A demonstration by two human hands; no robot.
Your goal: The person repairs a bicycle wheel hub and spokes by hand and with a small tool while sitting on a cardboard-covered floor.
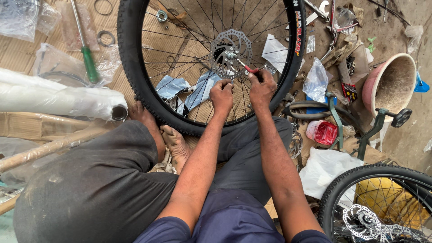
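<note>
Steel disc rotor [231, 53], perforated, meets red-handled tool [250, 69] in right hand [262, 87].

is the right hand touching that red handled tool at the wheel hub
Touching. The head view shows the right hand closed around the red-handled tool, whose tip sits at the brake disc.

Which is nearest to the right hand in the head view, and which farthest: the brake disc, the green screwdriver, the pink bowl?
From the right hand:
1. Brake disc, just up and left, at the wheel's middle.
2. Pink bowl, far to the right.
3. Green screwdriver, far to the left.
</note>
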